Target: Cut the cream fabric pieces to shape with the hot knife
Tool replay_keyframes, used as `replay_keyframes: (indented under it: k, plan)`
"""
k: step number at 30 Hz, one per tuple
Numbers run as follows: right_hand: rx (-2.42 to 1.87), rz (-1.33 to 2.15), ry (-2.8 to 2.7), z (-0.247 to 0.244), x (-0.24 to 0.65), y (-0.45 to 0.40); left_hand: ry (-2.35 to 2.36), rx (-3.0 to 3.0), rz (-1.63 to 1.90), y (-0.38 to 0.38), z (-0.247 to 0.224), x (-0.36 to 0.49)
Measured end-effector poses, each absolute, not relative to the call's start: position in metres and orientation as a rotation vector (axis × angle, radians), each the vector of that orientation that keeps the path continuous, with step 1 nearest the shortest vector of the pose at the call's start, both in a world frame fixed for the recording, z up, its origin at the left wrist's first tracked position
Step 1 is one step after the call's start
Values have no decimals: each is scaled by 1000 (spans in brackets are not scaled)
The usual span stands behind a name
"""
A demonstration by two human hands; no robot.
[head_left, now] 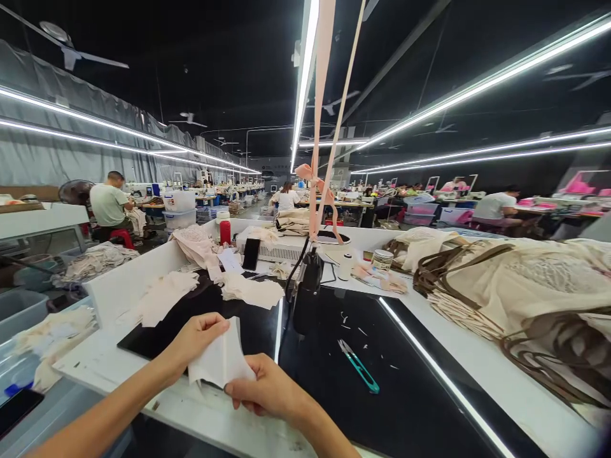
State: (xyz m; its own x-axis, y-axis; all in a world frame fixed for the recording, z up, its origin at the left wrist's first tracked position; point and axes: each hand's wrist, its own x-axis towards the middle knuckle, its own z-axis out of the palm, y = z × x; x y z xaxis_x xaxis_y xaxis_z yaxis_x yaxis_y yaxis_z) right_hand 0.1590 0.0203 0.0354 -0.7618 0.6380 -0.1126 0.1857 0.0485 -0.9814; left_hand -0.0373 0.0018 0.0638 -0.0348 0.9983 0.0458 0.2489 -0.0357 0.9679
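Observation:
Between my two hands is a white fabric piece (220, 357), held up just above the front edge of the black tabletop panel. My left hand (203, 337) pinches its upper corner between thumb and fingers. Lower on the right side, my right hand (265, 387) grips the piece with the thumb on top. Beyond my hands lie a cream stack of cut fabric pieces (252, 291) and another pale pile (167, 296) to the left. A pair of teal-handled thread snips (359, 367) rests on the black surface to the right, among small thread scraps.
A dark machine head (309, 280) stands mid-table, with peach straps (321, 127) hanging down to it. Cream garments with brown straps (525, 280) are heaped on the right. A phone (251, 254) and a red bottle (224, 231) stand behind. Several people sit at work farther off.

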Motion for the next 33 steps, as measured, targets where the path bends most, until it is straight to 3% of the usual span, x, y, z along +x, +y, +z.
replay_keyframes:
  k: [3, 8, 13, 18, 22, 27, 33]
  plan:
    - [-914, 1614, -2061, 36, 155, 27, 1406, 1519, 1128, 10, 68, -46]
    - [-1091, 1039, -2180, 40, 156, 52, 1322, 2327, 1272, 19, 80, -57]
    - [-1208, 458, -2366, 29, 166, 67, 919, 3061, 1171, 10, 47, -40]
    - [-1212, -30, -2517, 12, 177, 82, 1041, 3001, 1029, 8, 1, -16]
    - [-1188, -362, -2491, 10, 193, 102, 1109, 2967, 824, 10, -6, -13]
    - [-1012, -570, -2433, 11, 207, 102, 1107, 3045, 761, 11, -5, -10]
    - [-800, -539, -2488, 1, 200, 74, 1120, 3069, 696, 10, -5, -7]
